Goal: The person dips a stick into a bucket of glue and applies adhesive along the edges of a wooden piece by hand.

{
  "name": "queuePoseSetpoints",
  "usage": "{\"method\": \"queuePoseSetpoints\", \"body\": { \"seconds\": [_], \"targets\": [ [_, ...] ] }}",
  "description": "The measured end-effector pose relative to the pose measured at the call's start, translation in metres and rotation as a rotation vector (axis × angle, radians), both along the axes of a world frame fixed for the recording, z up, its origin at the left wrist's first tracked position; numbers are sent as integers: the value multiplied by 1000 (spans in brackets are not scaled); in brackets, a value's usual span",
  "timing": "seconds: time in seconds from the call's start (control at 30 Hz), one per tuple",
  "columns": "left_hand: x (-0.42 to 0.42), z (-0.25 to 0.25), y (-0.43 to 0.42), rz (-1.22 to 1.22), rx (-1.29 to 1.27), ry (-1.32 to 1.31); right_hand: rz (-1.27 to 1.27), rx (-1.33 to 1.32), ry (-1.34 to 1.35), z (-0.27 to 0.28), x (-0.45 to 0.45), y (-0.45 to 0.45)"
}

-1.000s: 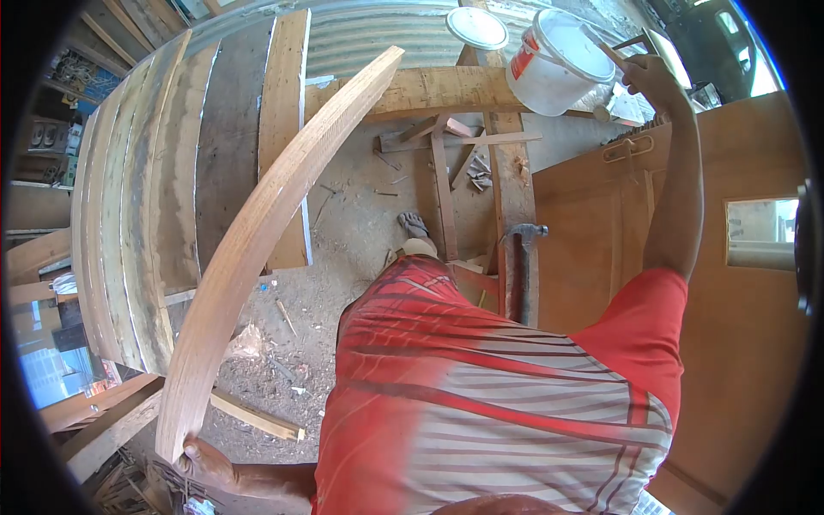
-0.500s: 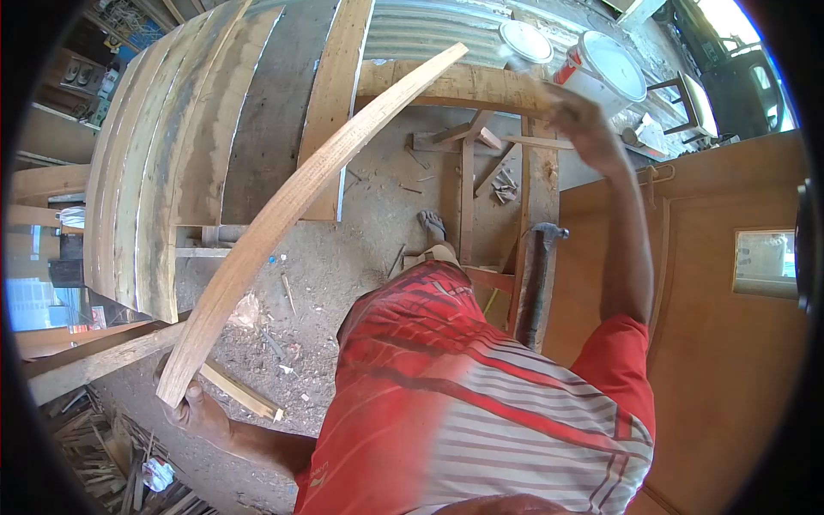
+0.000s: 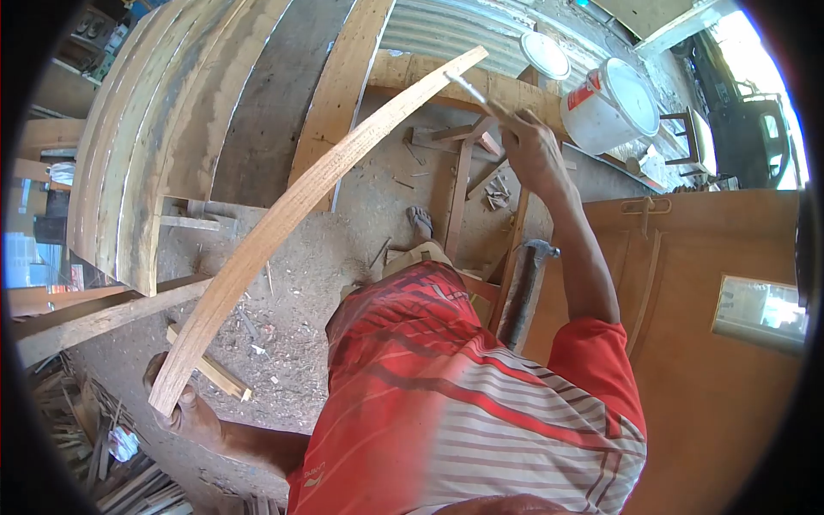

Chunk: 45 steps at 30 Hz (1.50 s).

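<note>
A long curved wooden piece [image 3: 292, 206] slants from the lower left up to the top middle. My left hand [image 3: 190, 419] is closed round its lower end. In my right hand [image 3: 534, 150] is a brush-like tool [image 3: 482, 98] with a light tip, which is at the far end of the curved piece; whether it touches the wood I cannot tell. Right of that hand stand a white bucket [image 3: 601, 112] with a red label and a round white lid [image 3: 545, 57].
A slatted wooden panel [image 3: 197, 112] fills the upper left. A hammer [image 3: 525, 287] lies on a beam beside my body. On the right is a wooden door [image 3: 678, 283]. Scrap wood [image 3: 94, 429] is piled lower left; an offcut [image 3: 213, 369] lies on the ground.
My right hand has moved from beside the bucket leftward to the far end of the curved piece, bringing the tool with it. My left hand keeps its hold, and the camera view has shifted.
</note>
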<state>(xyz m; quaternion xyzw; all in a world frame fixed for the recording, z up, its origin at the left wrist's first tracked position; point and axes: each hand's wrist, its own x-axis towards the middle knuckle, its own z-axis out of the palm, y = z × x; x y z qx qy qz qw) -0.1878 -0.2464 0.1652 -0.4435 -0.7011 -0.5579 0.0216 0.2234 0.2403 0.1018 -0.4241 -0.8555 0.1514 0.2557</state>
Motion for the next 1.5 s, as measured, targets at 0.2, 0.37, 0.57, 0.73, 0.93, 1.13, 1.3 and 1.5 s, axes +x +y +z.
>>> {"method": "queuePoseSetpoints", "body": {
  "seconds": [0.2, 0.37, 0.57, 0.73, 0.93, 1.13, 1.3, 1.5],
  "targets": [
    [-1, -2, -2, 2, -6, -5, -121, -104, -7, 15, 0, 17],
    [-2, -6, -7, 33, 9, -4, -4, -169, 35, 13, -13, 1],
    [-6, -5, -2, 37, 17, -6, -56, -11, -4, -16, -1, 34],
    [-8, 1, 0, 26, -24, -29, -90, 32, 63, -13, -1, 49],
    [2, 9, 15, 93, 2, -16, -96, 54, -19, -34, 3, 70],
    [-9, 2, -3, 159, -38, -47, -371, -82, -69, -30, 58, 99],
    [-25, -8, -12, 167, -38, -28, -411, 1, 34, 20, 85, 73],
    [-23, 16, 29, 157, -61, 60, -584, 330, -302, 114, 138, 85]
  ]
}}
